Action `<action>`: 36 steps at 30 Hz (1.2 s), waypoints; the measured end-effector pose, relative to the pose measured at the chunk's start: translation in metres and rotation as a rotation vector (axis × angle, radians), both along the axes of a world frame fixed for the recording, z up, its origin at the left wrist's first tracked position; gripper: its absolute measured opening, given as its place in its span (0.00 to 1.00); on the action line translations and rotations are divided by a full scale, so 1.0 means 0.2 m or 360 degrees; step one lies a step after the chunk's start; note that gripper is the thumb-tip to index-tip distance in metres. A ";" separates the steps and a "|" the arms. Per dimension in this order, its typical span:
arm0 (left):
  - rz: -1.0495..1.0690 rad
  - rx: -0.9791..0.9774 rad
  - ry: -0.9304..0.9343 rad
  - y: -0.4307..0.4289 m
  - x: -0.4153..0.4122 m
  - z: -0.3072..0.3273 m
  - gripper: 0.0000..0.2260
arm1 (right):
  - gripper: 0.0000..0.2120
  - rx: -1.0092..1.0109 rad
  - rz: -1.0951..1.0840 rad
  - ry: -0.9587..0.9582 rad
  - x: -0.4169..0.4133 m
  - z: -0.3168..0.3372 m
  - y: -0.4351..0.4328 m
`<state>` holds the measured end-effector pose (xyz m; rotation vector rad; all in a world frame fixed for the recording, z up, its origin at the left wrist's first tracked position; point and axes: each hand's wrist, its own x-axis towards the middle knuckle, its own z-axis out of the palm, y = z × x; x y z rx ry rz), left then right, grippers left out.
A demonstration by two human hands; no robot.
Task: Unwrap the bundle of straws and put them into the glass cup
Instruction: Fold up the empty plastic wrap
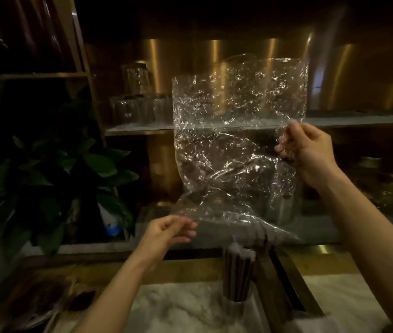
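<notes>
Head view: the empty wrap (236, 150) is held up flat, its long axis upright, pinched at its right edge by the right hand (311, 150) and met at its lower left corner by the left hand (169, 233), that grip loosely curled. The straws (238, 270) stand upright in the cup (235, 306) on the bench, directly below the wrap, nearer the left hand.

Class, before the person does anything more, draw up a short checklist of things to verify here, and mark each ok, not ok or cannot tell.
1. Straws in the cup: ok, standing upright.
2. Wrap off the straws: ok, held up, spread out.
3. Right hand grips the wrap's edge: ok.
4. Left hand grips the wrap: cannot tell, fingers at its lower corner.
5. Wrap empty: ok, nothing seen inside.
6. Place to drop the wrap: cannot tell.
</notes>
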<state>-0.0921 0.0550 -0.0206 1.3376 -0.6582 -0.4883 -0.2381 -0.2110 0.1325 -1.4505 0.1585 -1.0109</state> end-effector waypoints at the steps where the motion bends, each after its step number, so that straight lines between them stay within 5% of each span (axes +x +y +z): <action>1: 0.0056 -0.0040 0.0024 0.00 0.00 -0.01 0.17 | 0.09 -0.0014 0.0000 0.0012 0.00 0.00 0.00; 10: 0.0222 -0.0282 0.0183 -0.05 -0.01 0.03 0.08 | 0.08 0.0028 0.0031 0.0074 0.00 -0.01 -0.02; 17: 0.0258 -0.0278 0.0015 -0.08 -0.03 -0.02 0.03 | 0.08 -0.0118 -0.0121 0.0061 -0.02 0.01 -0.01; 26: 0.0663 -0.0221 -0.0029 -0.06 -0.07 -0.13 0.06 | 0.10 -0.0041 -0.0158 0.0023 -0.01 0.01 -0.05; 31: 0.0512 -0.0219 0.0197 -0.05 -0.12 -0.24 0.05 | 0.12 -0.0089 -0.0095 0.0058 0.03 -0.01 -0.05; 36: 0.0126 0.0001 -0.0229 0.02 -0.03 -0.02 0.17 | 0.12 -0.0127 0.0063 0.0121 0.03 -0.05 -0.07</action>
